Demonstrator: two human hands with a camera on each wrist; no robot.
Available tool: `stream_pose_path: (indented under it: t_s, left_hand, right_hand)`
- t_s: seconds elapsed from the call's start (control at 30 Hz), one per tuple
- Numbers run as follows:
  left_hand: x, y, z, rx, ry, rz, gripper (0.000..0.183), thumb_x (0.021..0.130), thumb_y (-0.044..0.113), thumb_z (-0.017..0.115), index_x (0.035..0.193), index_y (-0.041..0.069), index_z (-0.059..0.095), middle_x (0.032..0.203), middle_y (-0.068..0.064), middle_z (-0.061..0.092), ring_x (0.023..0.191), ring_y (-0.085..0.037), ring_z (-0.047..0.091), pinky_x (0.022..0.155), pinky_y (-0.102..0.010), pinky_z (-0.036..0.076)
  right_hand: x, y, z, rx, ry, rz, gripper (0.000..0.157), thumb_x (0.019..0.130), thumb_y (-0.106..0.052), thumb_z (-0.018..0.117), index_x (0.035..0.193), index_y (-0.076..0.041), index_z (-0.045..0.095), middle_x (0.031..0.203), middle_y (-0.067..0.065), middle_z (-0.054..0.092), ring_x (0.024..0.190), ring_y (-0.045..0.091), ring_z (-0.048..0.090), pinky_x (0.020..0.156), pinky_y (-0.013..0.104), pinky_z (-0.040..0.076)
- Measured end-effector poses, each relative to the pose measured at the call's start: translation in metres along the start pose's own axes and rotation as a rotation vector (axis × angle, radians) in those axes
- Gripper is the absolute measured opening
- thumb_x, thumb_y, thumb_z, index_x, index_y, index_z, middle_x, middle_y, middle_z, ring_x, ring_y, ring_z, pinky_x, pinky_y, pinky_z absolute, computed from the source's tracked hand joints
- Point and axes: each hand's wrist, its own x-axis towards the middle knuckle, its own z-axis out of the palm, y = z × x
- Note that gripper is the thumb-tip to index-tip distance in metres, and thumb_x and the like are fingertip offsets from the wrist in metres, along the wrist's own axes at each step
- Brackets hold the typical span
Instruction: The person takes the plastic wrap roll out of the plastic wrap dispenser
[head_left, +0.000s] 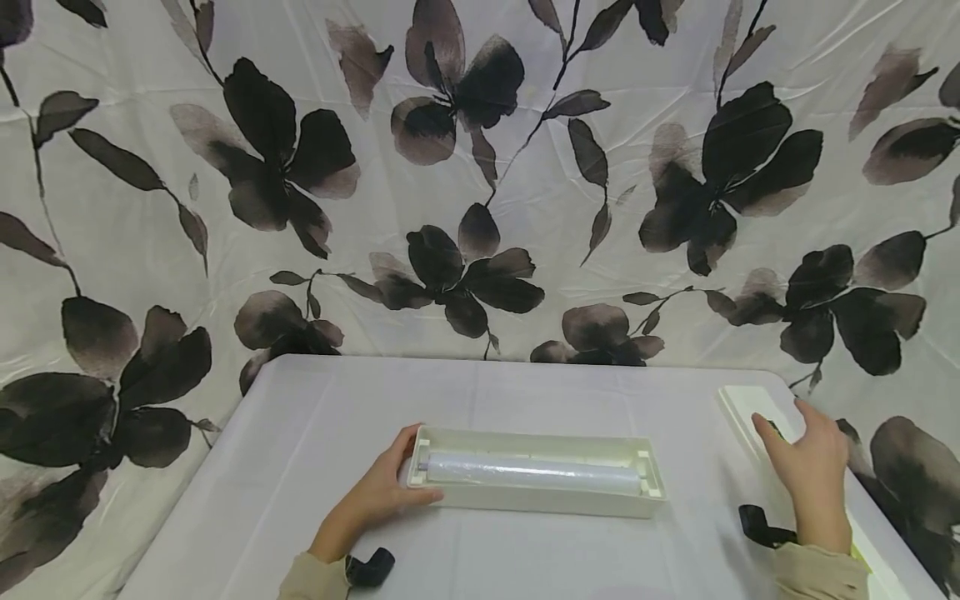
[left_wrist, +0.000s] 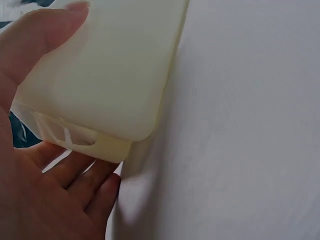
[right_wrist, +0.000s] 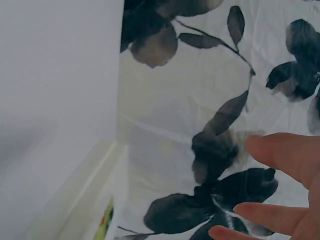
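Near the middle of the table in the head view lies a long cream cling film dispenser [head_left: 540, 498], its top uncovered. A shiny wrapped roll [head_left: 525, 472] lies inside it. My left hand [head_left: 384, 487] grips the dispenser's left end, thumb on the front wall and fingers behind. In the left wrist view the thumb presses the dispenser's wide face [left_wrist: 110, 65] and fingers curl under its end. At the right edge, my right hand [head_left: 813, 467] is spread over a long white lid [head_left: 759, 400], partly hiding it. Nothing shows between the right hand's fingers [right_wrist: 287, 152].
A white cloth covers the table [head_left: 562, 558]. Behind it hangs a floral curtain [head_left: 585, 208], also seen past the table's right edge. Black wrist mounts [head_left: 371, 569] stick out beside both sleeves. A green and yellow label [right_wrist: 105, 220] shows on the lid.
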Motion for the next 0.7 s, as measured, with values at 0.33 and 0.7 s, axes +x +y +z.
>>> stream_pose_path:
  t_s: [0.33, 0.7]
  left_hand:
    - [-0.003, 0.009, -0.009, 0.11, -0.049, 0.025, 0.103, 0.07, 0.039, 0.09, 0.151, 0.012, 0.031, 0.141, -0.005, 0.051, 0.127, -0.025, 0.049, 0.107, -0.052, 0.037]
    - [-0.014, 0.03, -0.028, 0.293, -0.035, 0.094, 0.109, 0.068, 0.041, 0.091, 0.154, 0.013, 0.03, 0.145, -0.01, 0.049, 0.136, -0.033, 0.042, 0.108, -0.059, 0.034]
  right_hand:
    - [-0.006, -0.035, -0.009, 0.054, 0.103, -0.361, 0.067, 0.095, -0.021, 0.061, 0.148, 0.008, 0.033, 0.147, 0.037, 0.035, 0.136, 0.055, 0.027, 0.111, 0.069, 0.017]
    - [-0.013, -0.044, -0.009, 0.179, 0.226, -0.81, 0.063, 0.086, -0.015, 0.071, 0.142, 0.004, 0.048, 0.142, 0.029, 0.047, 0.13, 0.05, 0.04, 0.114, 0.056, 0.025]
